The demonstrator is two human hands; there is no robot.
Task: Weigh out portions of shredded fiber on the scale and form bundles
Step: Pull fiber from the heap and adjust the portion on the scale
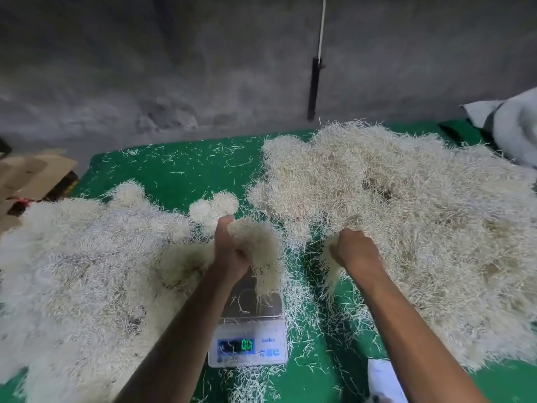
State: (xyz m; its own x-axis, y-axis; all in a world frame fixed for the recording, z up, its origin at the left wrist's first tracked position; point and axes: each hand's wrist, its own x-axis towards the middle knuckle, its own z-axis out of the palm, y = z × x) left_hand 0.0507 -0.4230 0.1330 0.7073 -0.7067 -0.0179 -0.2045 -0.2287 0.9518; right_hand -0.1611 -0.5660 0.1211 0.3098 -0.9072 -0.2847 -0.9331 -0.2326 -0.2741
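Left hand (229, 251): fingers are curling round a fiber tuft (258, 245), hanging just above the scale (250, 330) pan at lower centre.
Right hand (353, 250): fingers are clutching strands at the near edge of the loose pile (406, 213), right of the scale.
Tuft axis: trailing downward toward the pan.
Nearer hand: the left.
Room: the pan is lying bare but for stray strands; bundles (87, 257) are crowding the left.

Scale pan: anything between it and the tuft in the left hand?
Head view: the tuft in the left hand hangs over the scale pan; its lowest strands reach down to the pan. A few loose strands lie there, nothing else.
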